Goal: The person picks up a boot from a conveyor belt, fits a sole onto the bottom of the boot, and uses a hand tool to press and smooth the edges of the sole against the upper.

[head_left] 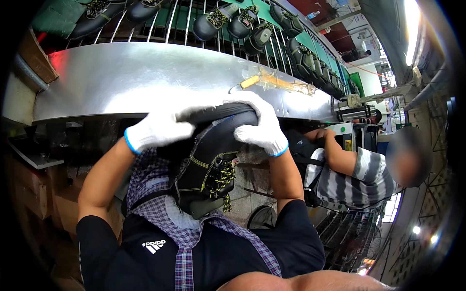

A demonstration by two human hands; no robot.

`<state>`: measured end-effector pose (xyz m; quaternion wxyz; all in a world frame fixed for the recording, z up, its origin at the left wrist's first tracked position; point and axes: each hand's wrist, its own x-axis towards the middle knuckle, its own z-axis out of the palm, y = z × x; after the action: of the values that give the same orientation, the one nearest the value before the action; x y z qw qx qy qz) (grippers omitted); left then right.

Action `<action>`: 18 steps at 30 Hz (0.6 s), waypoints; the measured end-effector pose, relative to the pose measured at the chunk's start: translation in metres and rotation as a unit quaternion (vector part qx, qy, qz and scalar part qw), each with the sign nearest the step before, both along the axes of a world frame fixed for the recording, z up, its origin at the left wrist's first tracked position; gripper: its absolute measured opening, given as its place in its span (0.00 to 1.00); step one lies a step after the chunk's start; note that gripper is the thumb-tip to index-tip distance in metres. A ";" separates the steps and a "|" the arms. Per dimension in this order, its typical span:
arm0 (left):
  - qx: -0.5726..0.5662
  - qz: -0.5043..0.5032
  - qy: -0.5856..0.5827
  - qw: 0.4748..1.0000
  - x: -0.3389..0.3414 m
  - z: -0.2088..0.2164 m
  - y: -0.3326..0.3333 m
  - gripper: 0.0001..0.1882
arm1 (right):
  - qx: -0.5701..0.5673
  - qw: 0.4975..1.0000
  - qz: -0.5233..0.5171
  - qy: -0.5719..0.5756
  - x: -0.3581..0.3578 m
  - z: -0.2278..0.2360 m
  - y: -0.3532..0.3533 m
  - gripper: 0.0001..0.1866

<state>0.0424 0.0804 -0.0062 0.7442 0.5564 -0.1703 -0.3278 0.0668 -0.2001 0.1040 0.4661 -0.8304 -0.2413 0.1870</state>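
A black work boot with yellow stitching and black-and-yellow laces is held in front of my chest, its toe toward the metal bench. My right hand, in a white knit glove with a blue cuff, is closed round the toe end. On the other side, my left hand, gloved the same way, has fingers and thumb on the black sole edge. Its fingers are slightly blurred. The underside of the boot is mostly hidden.
The shiny metal bench runs along the far side. A hooked tool with a yellow handle lies on it beside brown tape. Beyond, several black boots sit on a metal rack. At right, a person in a striped shirt works close by.
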 end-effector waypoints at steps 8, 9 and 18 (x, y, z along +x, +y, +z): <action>0.177 0.095 -0.260 0.944 -0.050 0.041 -0.008 0.49 | -0.020 0.996 0.000 -0.083 0.006 -0.006 -0.007 0.43; 0.141 0.101 -0.208 0.963 -0.063 0.042 -0.010 0.52 | -0.015 0.992 -0.009 -0.124 0.002 -0.006 -0.007 0.42; 0.048 0.222 -0.268 0.936 -0.054 0.085 0.007 0.39 | 0.482 0.751 -0.241 0.380 -0.055 -0.100 0.072 0.35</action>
<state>-0.0112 0.0877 0.0792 0.6970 0.6826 -0.2196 -0.0013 0.0115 -0.1277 0.0039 0.8876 -0.3861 0.1056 0.2277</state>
